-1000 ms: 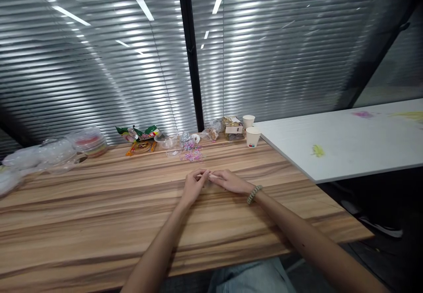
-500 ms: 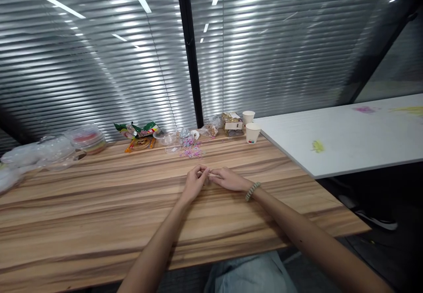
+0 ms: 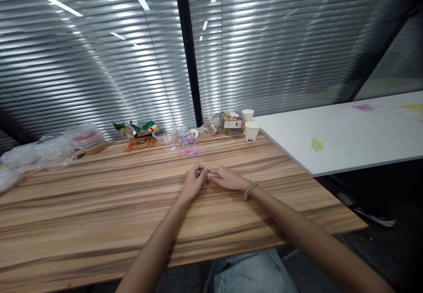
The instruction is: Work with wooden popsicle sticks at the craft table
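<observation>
Only the view shifts; between bench (image 3: pixel 99 222) edges, curled left hand (image 3: pixel 192 183) meets flatter right hand (image 3: pixel 229 179), perhaps for steadiness; I cannot tell any hold.

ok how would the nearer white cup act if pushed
The nearer white cup looks like paper, so it is probably light, though its contents, if any, are hidden. It narrows toward its base, so a push near the rim may tip it. Round-sided, it could roll once toppled.
</observation>
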Available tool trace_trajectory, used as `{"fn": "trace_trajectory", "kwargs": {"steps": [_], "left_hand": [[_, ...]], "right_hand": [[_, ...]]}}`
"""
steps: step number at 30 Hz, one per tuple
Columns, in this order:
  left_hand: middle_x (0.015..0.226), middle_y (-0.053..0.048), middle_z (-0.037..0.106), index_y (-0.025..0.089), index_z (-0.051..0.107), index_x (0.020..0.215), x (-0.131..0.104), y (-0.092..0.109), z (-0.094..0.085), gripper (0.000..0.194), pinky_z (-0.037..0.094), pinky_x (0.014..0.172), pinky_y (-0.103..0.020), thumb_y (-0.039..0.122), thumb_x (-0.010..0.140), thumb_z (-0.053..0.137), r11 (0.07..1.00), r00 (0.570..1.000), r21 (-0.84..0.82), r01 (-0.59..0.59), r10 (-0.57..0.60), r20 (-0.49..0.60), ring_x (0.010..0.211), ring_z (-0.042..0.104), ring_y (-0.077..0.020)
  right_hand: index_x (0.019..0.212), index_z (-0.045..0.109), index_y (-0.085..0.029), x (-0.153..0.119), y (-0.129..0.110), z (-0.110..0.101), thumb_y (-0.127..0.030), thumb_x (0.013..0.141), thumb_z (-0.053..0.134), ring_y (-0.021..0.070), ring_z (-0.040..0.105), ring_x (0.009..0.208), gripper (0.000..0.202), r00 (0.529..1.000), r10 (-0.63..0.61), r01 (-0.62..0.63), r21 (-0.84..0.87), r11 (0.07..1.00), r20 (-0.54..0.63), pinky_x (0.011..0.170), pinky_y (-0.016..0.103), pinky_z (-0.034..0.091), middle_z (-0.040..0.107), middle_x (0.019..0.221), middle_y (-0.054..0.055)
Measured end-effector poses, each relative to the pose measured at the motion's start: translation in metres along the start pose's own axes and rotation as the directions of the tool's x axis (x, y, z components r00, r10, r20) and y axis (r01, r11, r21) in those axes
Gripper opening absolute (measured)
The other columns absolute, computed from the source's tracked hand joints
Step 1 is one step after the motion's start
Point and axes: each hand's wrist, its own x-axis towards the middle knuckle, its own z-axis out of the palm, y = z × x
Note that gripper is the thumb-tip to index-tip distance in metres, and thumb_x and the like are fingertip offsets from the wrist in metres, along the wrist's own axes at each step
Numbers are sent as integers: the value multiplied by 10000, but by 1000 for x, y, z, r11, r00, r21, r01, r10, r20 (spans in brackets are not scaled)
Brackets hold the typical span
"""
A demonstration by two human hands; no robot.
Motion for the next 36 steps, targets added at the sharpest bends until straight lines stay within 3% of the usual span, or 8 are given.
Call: {"fn": "trace_trajectory", "kwargs": {"steps": [10, 17, 24, 36], "left_hand": [[536, 18, 543, 152, 516, 755, 1, -4, -3, 286, 368, 489, -196, 425, 812, 447, 993, 999, 114, -9, 14, -38, 449, 475, -93], [589, -13, 587, 156, 531, 666, 0, 5, -4, 279, 382, 593, -232, 368, 818, 432, 963, 998, 263, -51, 62, -33, 585, 532, -136], [574, -18, 605, 158, 547, 674, 0, 7, -4, 256, 383, 583, -242, 357, 802, 450, 953, 999, 299, -53, 52, 11, 583, 550, -154], [646, -18, 592, 157, 549, 695, 2, 1, -5, 183, 372, 588, -224, 297, 790, 479, 946, 996, 317, -65, 79, -29, 606, 534, -139]], "right_hand": [[896, 630, -160, 0, -3, 1, -304, 875, 380, 151, 546, 617, 290, 1000, -4, 4, -48, 999, -5, 620, 236, 363, 648, 746, 43], [936, 629, -170, -1, -1, 2, -313, 874, 385, 151, 553, 632, 289, 1000, -5, 4, -78, 997, -7, 606, 232, 354, 656, 769, 45], [992, 624, -165, -1, 0, 3, -311, 870, 397, 169, 578, 696, 297, 1000, -3, 3, -61, 998, -1, 638, 238, 363, 669, 853, 61], [949, 627, -166, -1, 0, 4, -312, 866, 404, 168, 575, 675, 279, 1000, 9, -10, -85, 996, -16, 607, 235, 351, 667, 819, 59]]}}
